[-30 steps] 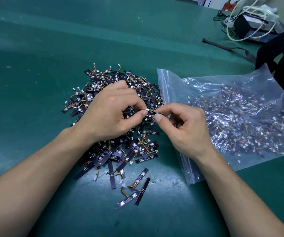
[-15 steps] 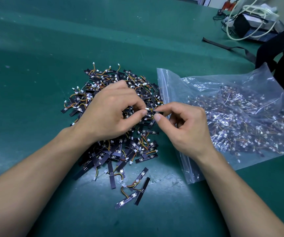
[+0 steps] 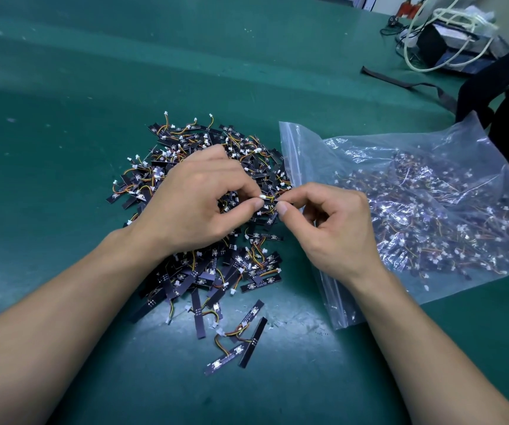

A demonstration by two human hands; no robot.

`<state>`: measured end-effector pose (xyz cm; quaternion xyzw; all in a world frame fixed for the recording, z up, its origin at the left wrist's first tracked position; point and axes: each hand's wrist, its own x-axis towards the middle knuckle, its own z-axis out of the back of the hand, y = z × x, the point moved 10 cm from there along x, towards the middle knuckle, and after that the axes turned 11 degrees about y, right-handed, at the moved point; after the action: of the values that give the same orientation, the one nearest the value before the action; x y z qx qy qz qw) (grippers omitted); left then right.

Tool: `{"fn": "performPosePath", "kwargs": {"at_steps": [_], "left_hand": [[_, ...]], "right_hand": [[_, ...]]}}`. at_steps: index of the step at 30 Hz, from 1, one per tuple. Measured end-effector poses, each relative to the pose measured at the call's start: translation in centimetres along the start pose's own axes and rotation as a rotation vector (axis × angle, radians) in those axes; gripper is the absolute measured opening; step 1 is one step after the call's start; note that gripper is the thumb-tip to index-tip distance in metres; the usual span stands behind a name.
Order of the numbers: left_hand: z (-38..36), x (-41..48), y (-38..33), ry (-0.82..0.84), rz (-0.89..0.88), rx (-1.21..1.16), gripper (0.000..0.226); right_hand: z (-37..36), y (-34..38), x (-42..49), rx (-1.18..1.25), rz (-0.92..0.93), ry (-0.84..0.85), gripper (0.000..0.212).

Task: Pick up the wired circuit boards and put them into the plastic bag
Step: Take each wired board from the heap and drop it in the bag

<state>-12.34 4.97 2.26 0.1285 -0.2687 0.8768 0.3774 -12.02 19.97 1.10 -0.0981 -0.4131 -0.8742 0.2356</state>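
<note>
Head camera shows my left hand [image 3: 198, 207] and right hand [image 3: 336, 225] pinching one wired board [image 3: 269, 199] between thumbs and forefingers, over the pile of boards [image 3: 241, 265]; the plastic bag [image 3: 302, 142] lies just beside my right fingers.

We find no text, number or brand that we can read. The black circuit boards [image 3: 198, 320] carry tiny pale marks, too small for us to tell as letters or figures. The clear plastic bag [image 3: 305, 142] shows us no legible print. The dark box [image 3: 431, 47] at the far edge of the table is too blurred for us to read anything on it.
</note>
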Motion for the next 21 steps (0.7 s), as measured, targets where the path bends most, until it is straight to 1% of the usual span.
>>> {"fn": "performPosePath", "kwargs": {"at_steps": [8,15,21], "left_hand": [[0.01,-0.03,0.3,-0.014,0.025,0.012,0.015],[0.14,0.0,-0.08,-0.009,-0.002,-0.016,0.015],[0.1,0.06,0.1,-0.016,0.023,0.012,0.015]], "right_hand": [[0.02,0.06,0.01,0.012,0.002,-0.001,0.002],[-0.09,-0.32,0.07,-0.007,-0.011,-0.008,0.005],[-0.12,0.07,0.01,0.005,0.003,0.006,0.004]]}}
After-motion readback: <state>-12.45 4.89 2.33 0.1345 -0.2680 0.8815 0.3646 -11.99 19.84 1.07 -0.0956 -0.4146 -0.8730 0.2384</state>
